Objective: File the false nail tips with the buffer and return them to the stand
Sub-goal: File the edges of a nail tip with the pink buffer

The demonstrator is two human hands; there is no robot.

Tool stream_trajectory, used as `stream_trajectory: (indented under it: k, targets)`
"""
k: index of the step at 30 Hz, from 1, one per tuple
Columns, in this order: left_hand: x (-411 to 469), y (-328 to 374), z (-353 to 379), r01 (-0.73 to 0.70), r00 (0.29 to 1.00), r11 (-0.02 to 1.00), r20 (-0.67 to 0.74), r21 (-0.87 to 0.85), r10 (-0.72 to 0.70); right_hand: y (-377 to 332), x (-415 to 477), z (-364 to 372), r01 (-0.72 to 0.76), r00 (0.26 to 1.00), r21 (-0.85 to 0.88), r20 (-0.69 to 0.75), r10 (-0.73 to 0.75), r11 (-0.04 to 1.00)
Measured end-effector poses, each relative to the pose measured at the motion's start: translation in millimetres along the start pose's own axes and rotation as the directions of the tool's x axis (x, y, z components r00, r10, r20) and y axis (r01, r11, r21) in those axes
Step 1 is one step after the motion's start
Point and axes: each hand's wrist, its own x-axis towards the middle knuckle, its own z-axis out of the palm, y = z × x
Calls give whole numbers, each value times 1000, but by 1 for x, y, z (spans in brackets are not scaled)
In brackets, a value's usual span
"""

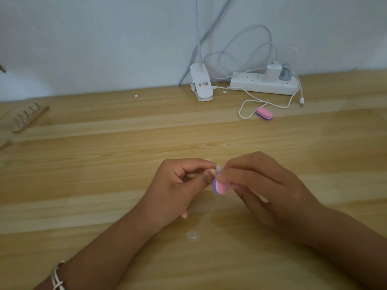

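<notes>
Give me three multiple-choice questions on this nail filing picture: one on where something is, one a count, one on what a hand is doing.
1. Where does the spare buffer lie?
A. at the far left edge
B. in front of the power strip
C. at the near edge

2. How many pink buffers show?
A. four
B. one
C. two

3. What is the right hand doing?
A. gripping a buffer next to the nail tip
B. lying flat
C. pointing at the wall

Answers:
1 B, it lies just before the strip, toward the back right.
2 C, one is held and one lies loose.
3 A, its fingers curl round the buffer, beside the tip that the left hand pinches.
</notes>
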Motion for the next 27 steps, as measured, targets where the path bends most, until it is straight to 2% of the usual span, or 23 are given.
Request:
stream_trajectory:
  k: [2, 7, 11, 23, 27]
  targets:
    - [0, 0, 0, 4, 1000, 1000, 10, 7, -4, 7, 1, -5, -27, 1000, -41, 6, 27, 999]
    - [0, 1, 0, 5, 998, 1000, 67, -11, -4, 10, 4, -12, -85, 990, -69, -114, 77, 994]
    - [0, 2, -1, -7, 994, 1000, 106, 12, 6, 0, 1, -3, -18, 997, -56, -73, 14, 998]
    - [0, 2, -2, 7, 993, 999, 115, 32, -10, 5, 3, -4, -34, 997, -84, -77, 28, 996]
    - [0, 4, -1, -5, 994, 1000, 112, 25, 2, -2, 3, 2, 16, 999, -96, -45, -21, 995]
